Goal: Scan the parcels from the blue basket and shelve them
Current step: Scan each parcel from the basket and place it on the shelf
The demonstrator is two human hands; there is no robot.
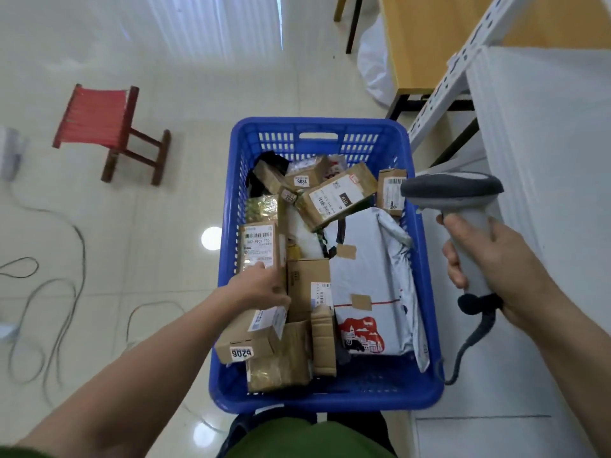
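Basket (324, 127) on floor, centre. In it: boxes (297, 342) piled along left side and back, mailer (373, 276) along right side, its far end under tilted box (334, 200). Left hand (261, 289) inside basket at left, fingers (261, 267) touching upright box (259, 242) against left wall. Right hand (489, 259) outside, right of basket, round scanner (456, 190), above shelf (545, 160). Table (423, 44) behind shelf, far right; sack (373, 67) on floor just left of it. Stool (99, 120) on floor, well left of and behind basket. Cables (66, 292) on floor at left.

Parcel sorting room: labelled parcels (327, 200), handheld scanner (463, 206), metal shelving (443, 84) (tiled floor).
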